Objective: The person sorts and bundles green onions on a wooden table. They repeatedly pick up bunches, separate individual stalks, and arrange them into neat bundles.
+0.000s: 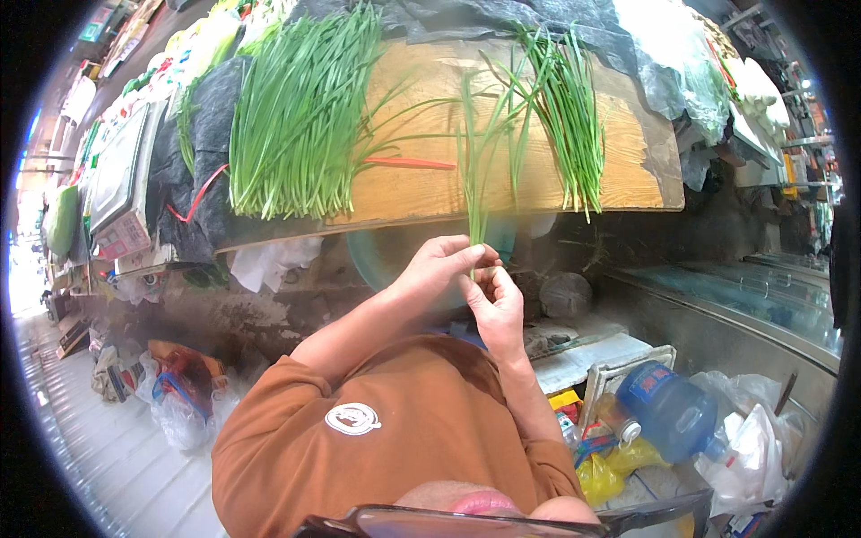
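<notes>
My left hand [449,262] grips a few green Chinese chives [475,208] near their lower ends, in front of the board's near edge. Just below and to its right, my right hand [496,302] has thumb and fingertips at the cut ends of the same stalks; whether it pinches them is unclear. On the wooden board [417,195], a large pile of chives [296,128] lies at the left and a smaller bunch [572,128] at the right. Between them is a red strip [410,163], with loose leaves close by.
A teal basin [366,259] stands beneath the board's edge. A scale [121,168] and dark cloth [208,128] are at the left. Plastic sheeting [672,74] lies at the upper right. A large blue water bottle [666,410] and plastic bags [746,444] are at the lower right.
</notes>
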A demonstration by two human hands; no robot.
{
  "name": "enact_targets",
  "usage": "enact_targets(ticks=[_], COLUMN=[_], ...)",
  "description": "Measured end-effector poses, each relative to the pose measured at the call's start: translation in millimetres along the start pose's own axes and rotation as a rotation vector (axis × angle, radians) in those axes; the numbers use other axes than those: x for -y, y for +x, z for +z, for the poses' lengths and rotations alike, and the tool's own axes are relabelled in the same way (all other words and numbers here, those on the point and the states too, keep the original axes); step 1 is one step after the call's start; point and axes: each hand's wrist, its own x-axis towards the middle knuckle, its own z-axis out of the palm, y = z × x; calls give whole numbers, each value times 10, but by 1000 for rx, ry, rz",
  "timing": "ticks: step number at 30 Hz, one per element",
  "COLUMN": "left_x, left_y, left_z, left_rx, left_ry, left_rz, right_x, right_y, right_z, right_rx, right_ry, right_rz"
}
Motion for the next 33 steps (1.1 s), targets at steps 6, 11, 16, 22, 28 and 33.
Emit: enact_targets(ticks=[6, 11, 16, 22, 28, 33], left_x=[197, 184, 251, 61, 72, 60], left_y=[12, -35, -10, -162, -255, -288], left_z=[-140, -131, -157, -209, -328, -365], left_rx=[-30, -14, 24, 55, -77, -95], left_ry=[-91, -158, -290, -209, -288, -351], left_rz=[14, -82, 13, 62, -45, -69], right_x=[-163, -178, -245, -123, -196, 58], right_y=[-115, -169, -107, 11, 367, 453], right_z=[-20, 4, -125, -118, -99, -61], right_rx=[71, 40, 80, -77, -109, -116], right_ry=[-64, -66, 89, 184, -1135, -508], right_rz=[150, 160, 199, 122, -644, -312])
